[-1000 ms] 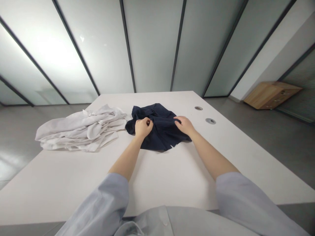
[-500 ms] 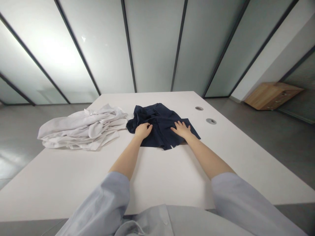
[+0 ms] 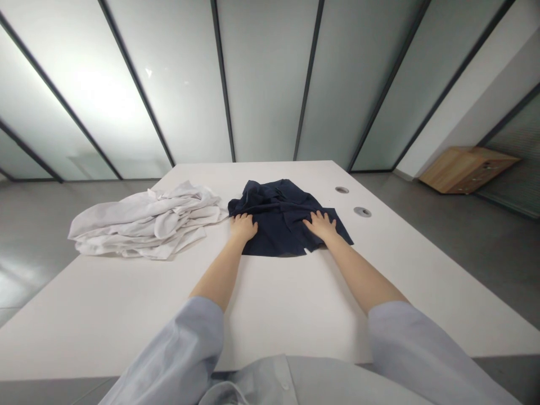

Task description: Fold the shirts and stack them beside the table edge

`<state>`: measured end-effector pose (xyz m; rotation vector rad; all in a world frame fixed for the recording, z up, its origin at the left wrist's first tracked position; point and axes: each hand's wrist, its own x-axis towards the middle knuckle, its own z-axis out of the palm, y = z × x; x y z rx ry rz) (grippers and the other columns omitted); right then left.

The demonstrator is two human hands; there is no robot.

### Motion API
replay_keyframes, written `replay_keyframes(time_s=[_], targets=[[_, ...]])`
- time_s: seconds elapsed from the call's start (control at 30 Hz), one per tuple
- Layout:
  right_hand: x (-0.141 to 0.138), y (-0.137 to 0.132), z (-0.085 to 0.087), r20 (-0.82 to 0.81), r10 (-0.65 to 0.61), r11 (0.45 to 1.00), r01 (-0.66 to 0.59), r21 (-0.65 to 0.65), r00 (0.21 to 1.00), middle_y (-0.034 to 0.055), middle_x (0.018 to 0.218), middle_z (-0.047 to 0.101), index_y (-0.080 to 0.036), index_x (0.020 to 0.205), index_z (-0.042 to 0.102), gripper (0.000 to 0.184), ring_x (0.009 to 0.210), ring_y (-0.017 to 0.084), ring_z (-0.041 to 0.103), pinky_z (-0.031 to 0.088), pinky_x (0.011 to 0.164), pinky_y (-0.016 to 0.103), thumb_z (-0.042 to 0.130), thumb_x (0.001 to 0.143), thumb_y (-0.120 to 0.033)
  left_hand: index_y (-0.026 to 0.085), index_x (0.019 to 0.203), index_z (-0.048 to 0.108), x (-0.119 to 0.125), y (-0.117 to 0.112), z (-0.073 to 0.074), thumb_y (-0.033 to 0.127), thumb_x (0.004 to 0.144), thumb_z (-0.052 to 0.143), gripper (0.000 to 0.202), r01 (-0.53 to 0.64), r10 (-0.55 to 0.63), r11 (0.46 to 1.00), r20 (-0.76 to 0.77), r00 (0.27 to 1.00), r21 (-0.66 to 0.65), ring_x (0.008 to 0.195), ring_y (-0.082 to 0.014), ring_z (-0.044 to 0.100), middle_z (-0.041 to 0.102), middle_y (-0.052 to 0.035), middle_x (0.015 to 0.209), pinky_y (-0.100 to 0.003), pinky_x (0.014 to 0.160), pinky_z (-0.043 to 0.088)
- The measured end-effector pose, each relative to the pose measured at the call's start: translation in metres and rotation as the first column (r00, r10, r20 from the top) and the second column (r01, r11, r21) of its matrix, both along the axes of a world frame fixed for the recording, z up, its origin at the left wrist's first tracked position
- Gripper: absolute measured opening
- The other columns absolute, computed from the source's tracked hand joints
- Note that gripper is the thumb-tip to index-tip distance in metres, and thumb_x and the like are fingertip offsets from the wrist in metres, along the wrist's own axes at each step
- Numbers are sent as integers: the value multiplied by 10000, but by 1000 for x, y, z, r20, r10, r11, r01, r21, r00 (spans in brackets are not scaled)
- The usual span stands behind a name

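Note:
A dark navy garment (image 3: 282,216) lies crumpled on the white table (image 3: 270,304), near its middle. My left hand (image 3: 243,226) rests flat on the garment's left edge, fingers stretched out. My right hand (image 3: 321,225) lies flat on its right part, fingers spread. Neither hand holds anything. The far part of the garment is still bunched up; the near edge lies flatter on the table.
A pile of white clothes (image 3: 147,221) sits to the left of the dark garment. Two round cable holes (image 3: 361,211) are in the table at the right. A wooden cabinet (image 3: 466,167) stands on the floor at the far right. Glass panels rise behind the table.
My left hand has gone from a fist gripping the cloth to lying flat. Both hands have spread apart, and the garment now lies wider and flatter.

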<state>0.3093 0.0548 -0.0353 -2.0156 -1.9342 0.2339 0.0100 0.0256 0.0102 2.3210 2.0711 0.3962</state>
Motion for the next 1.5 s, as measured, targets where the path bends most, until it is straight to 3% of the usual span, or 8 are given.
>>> replay_keyframes(time_s=[0.17,0.23,0.33,0.43,0.53,0.77,1.13,1.5], targets=[[-31,-24,26,211,66,998,-64,-14,975,209,1326,560,-183,1264,614,637,1266,422,448,274,1055,614,448,860,-646,205,1320,567,8,0,-4,150,851,422,493,123,-122,992,-26,992,41,1366,-236,403,518,-87,1433,-416,1158,250],[-39,-31,38,236,81,996,-85,6,968,199,1245,607,-187,1175,671,589,1211,409,492,313,1031,590,457,859,-636,195,1344,550,10,1,-6,189,868,421,493,183,-183,983,-1,983,-17,1366,-229,409,493,-82,1458,-391,1146,284],[-41,-33,46,170,96,989,-113,99,981,176,1214,626,-185,1173,671,513,1191,370,515,344,1030,539,410,913,-542,217,1369,529,9,4,-12,308,935,368,472,170,-167,983,38,985,-67,1390,-256,377,449,-82,1494,-451,1155,259],[-33,-28,39,107,227,957,-242,160,968,147,1313,586,-167,1283,602,484,1246,298,500,352,1071,435,376,949,-435,252,1435,451,6,8,-17,462,973,287,534,123,-118,988,60,991,-96,1433,-275,302,378,-77,1540,-490,1157,231],[-27,-22,26,119,310,944,-321,80,943,120,1453,483,-175,1382,519,542,1353,278,409,308,1123,414,392,945,-470,255,1484,378,4,9,-19,551,960,268,612,122,-118,981,39,992,-149,1454,-292,248,313,-85,1571,-501,1159,217],[-29,-13,12,145,207,977,-198,-74,968,114,1571,303,-214,1491,371,739,1447,327,242,201,1161,502,334,911,-671,246,1512,327,10,8,-20,632,928,236,706,101,-104,977,-6,995,-187,1472,-318,178,240,-91,1598,-530,1170,161],[-19,-16,25,164,288,955,-271,-122,943,87,1593,249,-210,1506,354,711,1468,292,186,173,1178,462,343,922,-615,202,1519,307,-28,20,-12,609,936,277,712,198,-214,962,-70,974,-186,1468,-299,202,230,-93,1598,-456,1172,186],[-38,-28,28,258,177,972,-127,-199,950,101,1613,183,-213,1547,245,797,1468,331,160,139,1169,517,163,921,-700,201,1533,271,-16,-4,-17,635,933,176,746,77,-108,979,-162,981,-187,1469,-315,190,198,-89,1610,-483,1172,193]])
